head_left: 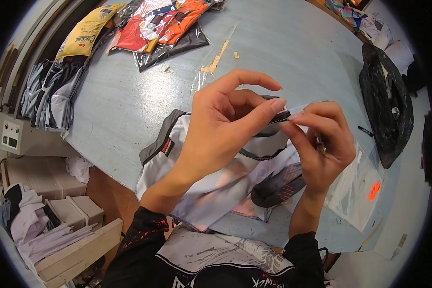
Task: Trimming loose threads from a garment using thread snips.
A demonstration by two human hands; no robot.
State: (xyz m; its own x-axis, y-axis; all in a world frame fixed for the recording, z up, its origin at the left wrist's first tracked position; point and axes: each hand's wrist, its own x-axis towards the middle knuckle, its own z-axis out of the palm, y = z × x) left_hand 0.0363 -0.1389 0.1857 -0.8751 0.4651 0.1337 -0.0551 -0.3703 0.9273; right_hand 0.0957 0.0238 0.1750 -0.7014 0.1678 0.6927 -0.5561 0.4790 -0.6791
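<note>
A light grey and white garment [185, 139] with dark trim and overlocked seams lies on the table in front of me, partly lifted. My left hand [221, 120] pinches a dark stitched edge of it between thumb and fingers, the index finger raised above. From the right, my right hand [324, 139] meets the same edge with thumb and index fingertips. A small brass-coloured metal tool [320, 145] is tucked in the right palm; its kind is mostly hidden by the fingers. A darker sleeve-like part [278, 186] of the garment lies below the right hand.
Bagged red and orange garments [151, 24] lie at the far left, near a yellow bag [89, 31] and tied bundles of grey cloth [53, 96]. On the right are a black plastic bag [386, 105], a black marker [365, 131] and a clear plastic bag [353, 192].
</note>
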